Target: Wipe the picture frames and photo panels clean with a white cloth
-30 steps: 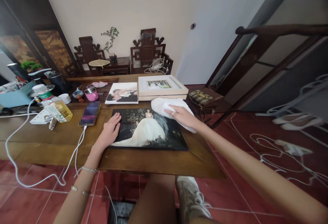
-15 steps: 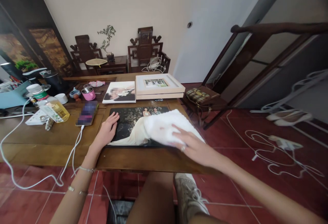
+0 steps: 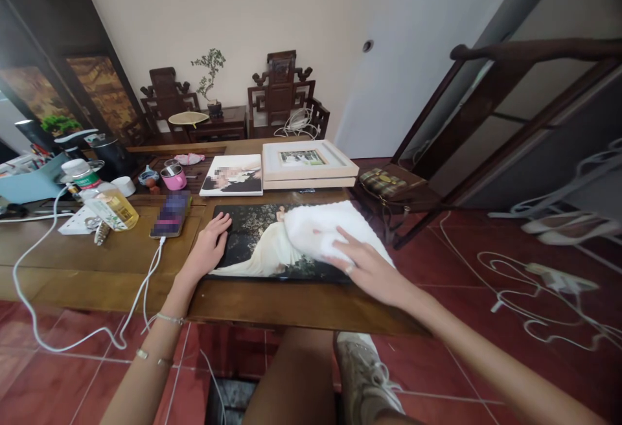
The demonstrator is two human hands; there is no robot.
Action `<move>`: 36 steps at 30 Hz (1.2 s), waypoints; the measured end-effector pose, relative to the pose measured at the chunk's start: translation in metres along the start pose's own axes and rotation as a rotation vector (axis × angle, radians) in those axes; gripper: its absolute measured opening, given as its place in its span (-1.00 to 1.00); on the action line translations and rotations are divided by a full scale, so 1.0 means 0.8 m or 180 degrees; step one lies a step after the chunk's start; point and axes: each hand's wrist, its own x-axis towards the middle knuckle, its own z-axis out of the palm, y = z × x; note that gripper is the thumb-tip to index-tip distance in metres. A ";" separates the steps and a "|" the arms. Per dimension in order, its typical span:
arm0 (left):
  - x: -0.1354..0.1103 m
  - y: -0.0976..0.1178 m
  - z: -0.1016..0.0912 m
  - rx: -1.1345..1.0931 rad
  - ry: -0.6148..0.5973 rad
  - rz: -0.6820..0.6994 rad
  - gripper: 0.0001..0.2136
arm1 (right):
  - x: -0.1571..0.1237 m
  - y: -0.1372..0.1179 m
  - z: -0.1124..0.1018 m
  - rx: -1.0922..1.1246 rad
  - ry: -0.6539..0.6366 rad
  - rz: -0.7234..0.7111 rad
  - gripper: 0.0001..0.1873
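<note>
A glossy photo panel (image 3: 272, 250) of a person in a pale gown on a dark background lies flat on the wooden table (image 3: 272, 305). My left hand (image 3: 212, 243) rests on its left edge, fingers stretched out. With my right hand (image 3: 367, 266) I grip a fluffy white towel (image 3: 321, 227), pressed on the right half of the panel. The towel hides that part of the picture and hangs past the panel's right side.
Behind the panel lie a white photo block (image 3: 233, 175) and stacked frames (image 3: 308, 166). On the left are a charging phone (image 3: 170, 214), a bottle (image 3: 119, 208) and a pink cup (image 3: 173, 177). A wooden chair (image 3: 427, 107) with a plaid bag (image 3: 383, 182) stands at right.
My right hand and the towel have moved slightly away from me across the panel, baring more of its lower edge. My left hand stays on the left edge. The view has shifted a little.
</note>
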 end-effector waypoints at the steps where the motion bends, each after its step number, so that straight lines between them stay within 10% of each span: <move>1: 0.000 -0.001 0.001 0.0005 0.0001 0.0012 -0.61 | -0.018 -0.009 -0.003 -0.0021 -0.0073 -0.0106 -0.68; 7: -0.001 -0.003 0.001 0.0020 -0.0019 0.0028 -0.61 | -0.053 -0.040 -0.017 -0.0071 -0.0366 -0.0671 -0.72; 19: 0.001 0.001 -0.004 -0.0025 -0.0071 -0.0017 -0.58 | 0.102 0.028 -0.013 -0.0039 0.0382 -0.0074 -0.68; 31: 0.000 0.000 0.001 0.0056 -0.0073 -0.0008 -0.58 | -0.059 -0.035 0.012 -0.0268 0.0233 -0.1164 -0.76; 36: 0.000 -0.002 0.001 0.0104 -0.0102 0.0034 -0.58 | -0.033 -0.018 0.003 -0.0392 0.0036 -0.1177 -0.78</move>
